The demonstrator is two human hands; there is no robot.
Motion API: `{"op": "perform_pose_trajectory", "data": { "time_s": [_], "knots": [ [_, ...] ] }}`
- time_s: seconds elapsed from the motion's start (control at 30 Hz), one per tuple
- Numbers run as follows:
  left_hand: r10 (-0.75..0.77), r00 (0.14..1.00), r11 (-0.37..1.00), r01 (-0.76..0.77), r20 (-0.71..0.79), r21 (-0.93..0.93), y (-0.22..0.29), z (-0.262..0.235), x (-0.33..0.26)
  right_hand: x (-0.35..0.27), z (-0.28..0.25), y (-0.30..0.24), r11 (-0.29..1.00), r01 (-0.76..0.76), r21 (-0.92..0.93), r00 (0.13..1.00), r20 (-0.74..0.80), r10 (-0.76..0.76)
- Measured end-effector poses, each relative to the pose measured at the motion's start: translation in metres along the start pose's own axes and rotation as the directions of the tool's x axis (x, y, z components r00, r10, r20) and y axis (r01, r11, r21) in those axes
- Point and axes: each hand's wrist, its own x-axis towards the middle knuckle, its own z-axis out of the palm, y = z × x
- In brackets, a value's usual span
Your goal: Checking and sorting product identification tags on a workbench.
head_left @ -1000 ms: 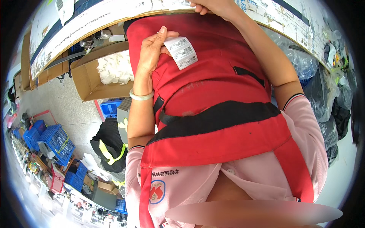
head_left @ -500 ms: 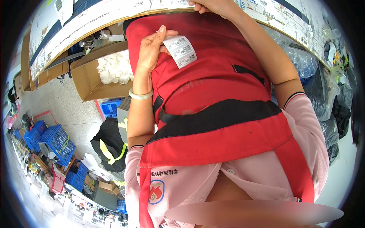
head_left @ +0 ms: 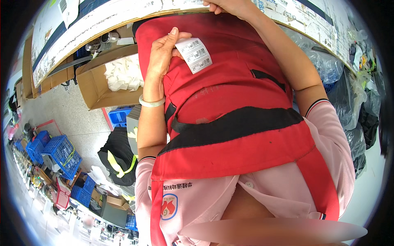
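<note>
label strip (head_left: 195,56): white, printed — held in front of the red apron (head_left: 234,78)
left hand (head_left: 165,50): holding the label strip, thumb raised
right hand (head_left: 230,6): at the edge of the table (head_left: 104,22) — partly out of view; grip, cannot tell
carton (head_left: 91,86): open, white scraps (head_left: 123,74) inside

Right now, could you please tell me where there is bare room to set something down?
Grey floor shows bare between the cardboard box, blue crates and black bundle. The white tabletop has a bare strip between its dark stripe and front edge, well left of the right hand. Plastic bags crowd the right side below it.
</note>
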Motion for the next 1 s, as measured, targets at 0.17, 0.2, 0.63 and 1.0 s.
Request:
{"op": "perform_pose_trajectory", "data": {
  "time_s": [0.17,0.2,0.63,1.0],
  "knots": [
    [-0.007,1.000,1.000,0.007,-0.003,-0.016,0.002,0.000,-0.002,-0.002,0.004,-0.006,0.997,0.007,-0.075,1.000,-0.004,-0.007],
    [-0.006,1.000,1.000,0.005,-0.002,-0.015,0.002,0.000,-0.002,-0.002,0.004,-0.007,0.994,0.009,-0.107,1.000,-0.003,-0.009],
    [-0.041,0.999,0.998,0.039,-0.025,-0.056,0.003,-0.001,-0.002,-0.039,-0.038,-0.004,0.990,0.080,0.119,0.993,-0.097,-0.069],
    [0.090,0.995,0.970,-0.077,0.048,-0.230,0.017,0.005,-0.016,-0.064,-0.152,0.068,0.816,-0.249,-0.522,0.783,-0.604,-0.148]
  ]
}}
